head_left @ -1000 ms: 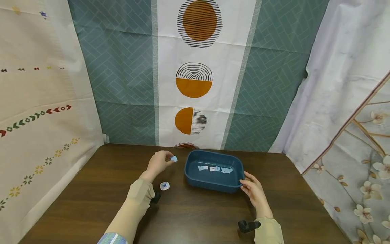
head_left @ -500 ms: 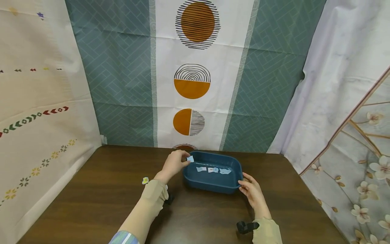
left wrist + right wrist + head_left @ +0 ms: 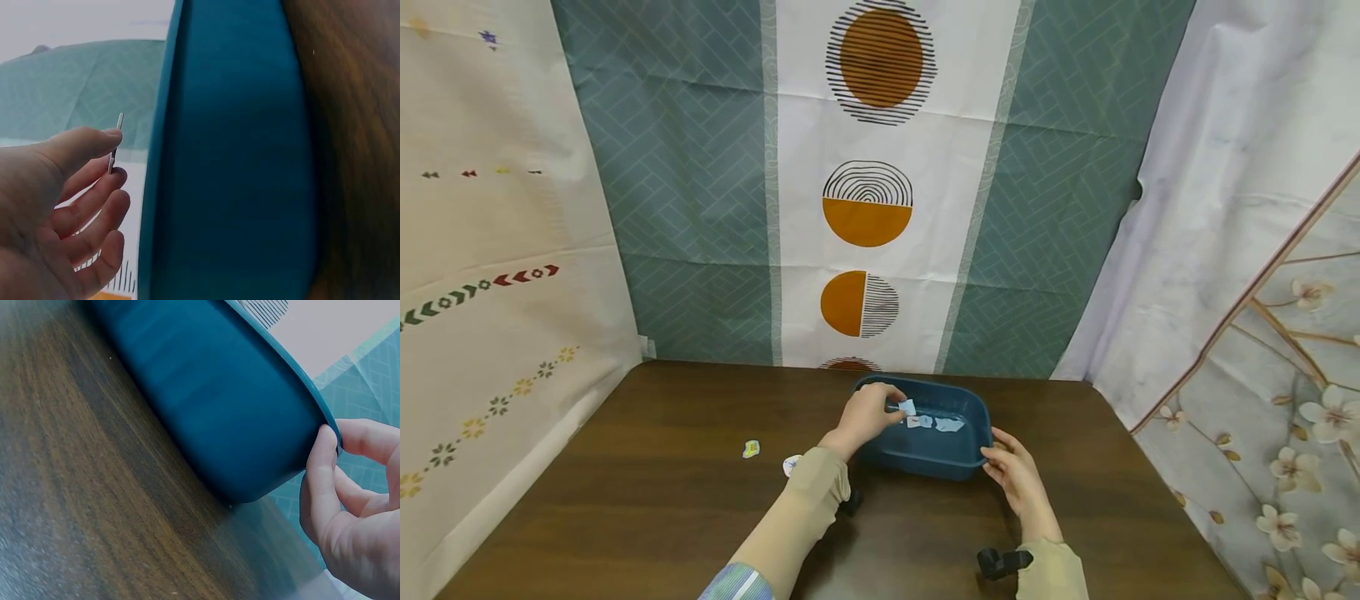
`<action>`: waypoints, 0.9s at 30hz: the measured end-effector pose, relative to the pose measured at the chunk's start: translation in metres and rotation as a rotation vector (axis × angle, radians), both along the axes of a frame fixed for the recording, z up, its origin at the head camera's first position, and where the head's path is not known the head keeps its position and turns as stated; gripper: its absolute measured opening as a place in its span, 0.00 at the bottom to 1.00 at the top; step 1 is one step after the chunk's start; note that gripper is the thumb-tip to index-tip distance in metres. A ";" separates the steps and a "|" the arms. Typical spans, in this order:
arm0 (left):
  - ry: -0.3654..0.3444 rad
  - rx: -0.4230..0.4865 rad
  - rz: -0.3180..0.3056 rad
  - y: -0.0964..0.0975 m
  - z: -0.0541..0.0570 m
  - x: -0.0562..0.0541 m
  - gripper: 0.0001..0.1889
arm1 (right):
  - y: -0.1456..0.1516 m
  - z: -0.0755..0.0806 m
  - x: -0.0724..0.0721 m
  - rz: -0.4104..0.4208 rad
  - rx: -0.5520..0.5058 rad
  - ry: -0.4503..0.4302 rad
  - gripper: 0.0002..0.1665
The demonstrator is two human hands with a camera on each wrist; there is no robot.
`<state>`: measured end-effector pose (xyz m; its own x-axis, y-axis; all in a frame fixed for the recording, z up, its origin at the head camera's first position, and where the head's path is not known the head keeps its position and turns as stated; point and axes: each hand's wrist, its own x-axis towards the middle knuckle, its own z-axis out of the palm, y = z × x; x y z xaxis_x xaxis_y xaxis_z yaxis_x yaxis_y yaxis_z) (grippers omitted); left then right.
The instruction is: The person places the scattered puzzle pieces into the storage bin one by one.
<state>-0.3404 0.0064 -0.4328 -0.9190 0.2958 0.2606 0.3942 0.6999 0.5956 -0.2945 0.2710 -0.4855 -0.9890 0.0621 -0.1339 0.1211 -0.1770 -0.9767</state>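
My left hand (image 3: 867, 414) is over the left part of a dark blue plastic tub (image 3: 917, 463). Between thumb and fingers it pinches a small, flat, light-blue piece (image 3: 907, 407). Seen edge-on in the left wrist view, that piece (image 3: 116, 145) looks thin and stiff, and the other fingers curl loosely below it. Several pale pieces (image 3: 950, 425) lie in a row on the tub's floor, the leftmost partly hidden by my hand. My right hand (image 3: 1017, 473) holds the tub's right end; in the right wrist view, its thumb and fingers (image 3: 322, 447) pinch the rim.
On the brown wooden table (image 3: 647, 492), left of the tub, lie a small yellow piece (image 3: 751, 449) and a whitish piece (image 3: 790, 464) partly covered by my left sleeve. Patterned cloths hang at the back (image 3: 700, 208) and both sides.
My left hand has moved right, from the table beside the tub to over its inside, carrying the light-blue piece. The yellow piece has come into view. My right hand keeps its hold on the rim.
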 end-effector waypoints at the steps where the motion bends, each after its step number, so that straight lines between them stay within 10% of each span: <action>1: -0.003 -0.001 -0.006 0.004 -0.001 0.000 0.13 | 0.000 0.000 0.000 0.000 -0.001 0.001 0.36; 27: -0.134 -0.142 -0.128 0.072 -0.027 -0.016 0.13 | -0.001 -0.003 0.000 -0.017 0.013 0.026 0.35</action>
<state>-0.3563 0.0787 -0.4597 -0.8952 0.4371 0.0866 0.4093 0.7298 0.5476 -0.2946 0.2702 -0.4884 -0.9910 0.0801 -0.1076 0.0932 -0.1665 -0.9816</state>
